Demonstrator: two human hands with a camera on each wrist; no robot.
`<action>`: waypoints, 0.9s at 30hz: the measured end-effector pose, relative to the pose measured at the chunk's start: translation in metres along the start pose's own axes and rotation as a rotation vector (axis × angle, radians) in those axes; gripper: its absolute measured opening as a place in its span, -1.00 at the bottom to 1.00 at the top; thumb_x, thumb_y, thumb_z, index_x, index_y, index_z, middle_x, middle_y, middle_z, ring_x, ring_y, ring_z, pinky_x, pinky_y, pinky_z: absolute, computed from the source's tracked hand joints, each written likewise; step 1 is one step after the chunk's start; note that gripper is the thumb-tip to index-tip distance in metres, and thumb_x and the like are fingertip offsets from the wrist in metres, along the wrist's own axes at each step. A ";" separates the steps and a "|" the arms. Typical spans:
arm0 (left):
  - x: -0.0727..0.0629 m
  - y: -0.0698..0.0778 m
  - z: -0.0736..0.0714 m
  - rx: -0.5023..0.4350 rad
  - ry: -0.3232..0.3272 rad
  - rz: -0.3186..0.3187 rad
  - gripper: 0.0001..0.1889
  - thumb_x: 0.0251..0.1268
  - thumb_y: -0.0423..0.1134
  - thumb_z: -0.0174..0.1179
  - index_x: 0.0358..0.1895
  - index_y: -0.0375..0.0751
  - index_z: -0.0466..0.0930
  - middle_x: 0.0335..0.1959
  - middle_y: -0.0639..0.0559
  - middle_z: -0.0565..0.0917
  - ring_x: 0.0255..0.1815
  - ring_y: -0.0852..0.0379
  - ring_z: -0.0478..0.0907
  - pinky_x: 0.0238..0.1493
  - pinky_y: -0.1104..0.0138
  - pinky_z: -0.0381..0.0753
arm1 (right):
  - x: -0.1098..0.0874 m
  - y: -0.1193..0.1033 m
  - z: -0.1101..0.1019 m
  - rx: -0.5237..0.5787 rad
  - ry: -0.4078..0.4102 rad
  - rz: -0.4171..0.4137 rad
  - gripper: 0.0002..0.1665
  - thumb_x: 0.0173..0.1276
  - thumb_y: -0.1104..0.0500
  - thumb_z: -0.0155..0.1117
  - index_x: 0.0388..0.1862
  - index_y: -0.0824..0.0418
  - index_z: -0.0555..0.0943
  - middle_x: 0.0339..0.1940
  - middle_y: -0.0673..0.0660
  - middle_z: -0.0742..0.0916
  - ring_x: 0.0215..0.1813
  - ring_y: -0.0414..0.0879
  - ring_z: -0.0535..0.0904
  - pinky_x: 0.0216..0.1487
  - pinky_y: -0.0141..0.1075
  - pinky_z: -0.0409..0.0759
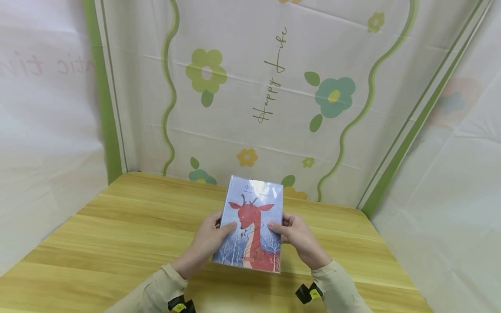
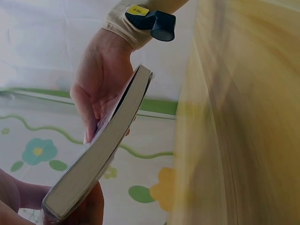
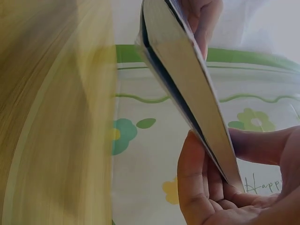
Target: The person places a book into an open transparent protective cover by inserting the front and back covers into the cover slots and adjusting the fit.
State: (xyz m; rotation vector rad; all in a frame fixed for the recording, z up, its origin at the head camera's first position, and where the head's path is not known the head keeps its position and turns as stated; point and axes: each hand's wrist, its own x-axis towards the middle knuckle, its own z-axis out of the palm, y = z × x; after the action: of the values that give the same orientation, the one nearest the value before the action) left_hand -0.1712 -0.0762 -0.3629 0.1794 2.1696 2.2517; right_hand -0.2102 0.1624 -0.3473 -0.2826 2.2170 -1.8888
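A book with a red deer on its blue cover is held up above the wooden table, cover towards me. My left hand grips its left edge, thumb on the cover and fingers behind. On the opposite edge, my right hand holds it the same way, its thumb pressed on the cover. In the right wrist view the page block of the book shows, with curled fingers under the back cover. The left wrist view shows the book edge-on and slightly bowed, closed between both hands.
The wooden table spreads beneath the hands. Behind it hangs a white cloth printed with flowers and lettering, and further white sheets close in both sides. Black wrist mounts sit at the cuffs.
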 end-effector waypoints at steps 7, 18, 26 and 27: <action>0.002 -0.002 0.000 0.035 0.023 -0.033 -0.65 0.47 -0.30 0.11 0.20 -0.41 0.46 -0.18 -0.16 0.60 -0.32 0.02 0.61 -0.29 0.20 0.68 | 0.003 0.004 -0.001 -0.008 -0.007 0.015 -0.53 0.36 0.23 0.32 0.13 0.50 0.50 -0.19 0.26 0.71 -0.24 0.03 0.67 -0.20 -0.17 0.70; 0.005 -0.008 -0.002 0.030 0.025 -0.025 -0.68 0.44 -0.37 0.10 0.15 -0.50 0.45 -0.14 -0.22 0.57 -0.26 0.00 0.57 -0.26 0.21 0.68 | 0.008 0.010 -0.005 -0.035 -0.014 0.030 -0.53 0.35 0.22 0.33 0.10 0.52 0.51 -0.22 0.25 0.72 -0.27 0.01 0.68 -0.25 -0.18 0.70; 0.005 -0.009 -0.002 0.036 0.028 -0.034 -0.66 0.44 -0.37 0.11 0.17 -0.51 0.45 -0.15 -0.22 0.58 -0.28 0.01 0.57 -0.28 0.22 0.67 | 0.010 0.013 -0.006 -0.039 -0.018 0.041 -0.55 0.35 0.23 0.32 0.08 0.52 0.51 -0.23 0.25 0.71 -0.27 0.01 0.67 -0.26 -0.19 0.70; 0.005 -0.009 -0.002 0.035 0.028 -0.034 -0.66 0.44 -0.37 0.11 0.17 -0.51 0.45 -0.15 -0.22 0.58 -0.28 0.01 0.57 -0.28 0.21 0.67 | 0.010 0.013 -0.006 -0.039 -0.017 0.042 -0.55 0.35 0.23 0.32 0.08 0.52 0.51 -0.23 0.25 0.71 -0.27 0.01 0.67 -0.26 -0.19 0.70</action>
State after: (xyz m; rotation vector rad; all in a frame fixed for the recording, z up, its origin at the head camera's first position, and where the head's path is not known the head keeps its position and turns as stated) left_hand -0.1774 -0.0770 -0.3714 0.1116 2.2097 2.2122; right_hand -0.2215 0.1674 -0.3596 -0.2553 2.2329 -1.8173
